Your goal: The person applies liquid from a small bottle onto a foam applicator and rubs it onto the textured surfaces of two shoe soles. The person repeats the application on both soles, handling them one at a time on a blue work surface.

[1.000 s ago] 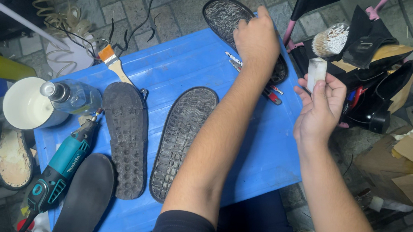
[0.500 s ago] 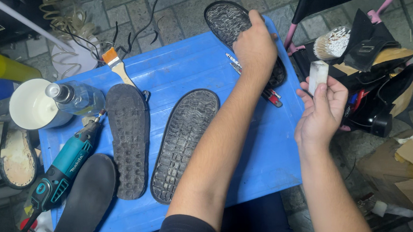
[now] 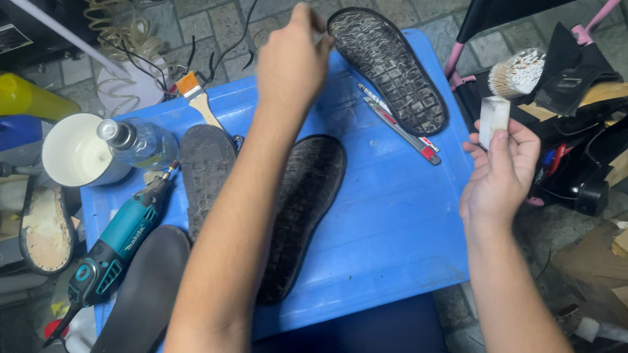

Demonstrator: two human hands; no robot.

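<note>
Two hands of mine show in the head view, over a blue worktop (image 3: 399,229). Half a second ago my left hand (image 3: 293,61) lay further right, over the far sole (image 3: 387,68); now it has swung left and hangs above the far edge of the worktop, just off the sole's toe. Its fingers (image 3: 308,18) are pinched narrow; whether they hold anything I cannot tell, as the hand is blurred. So the far sole lies uncovered, tread up, at the far right corner, with a pen (image 3: 399,130) just beside it.

My right hand (image 3: 501,167) has hardly shifted: it sits off the right edge, fingers closed round a small white block (image 3: 493,120), held upright.

Under my left forearm lies a second sole (image 3: 302,214), mid-worktop. Left of it is a grey insole (image 3: 207,173), then a teal rotary tool (image 3: 116,249) and a black insole (image 3: 139,307) at the near left. At the far left stand a white cup (image 3: 73,153), a clear bottle (image 3: 138,141) and a brush (image 3: 198,96).
</note>
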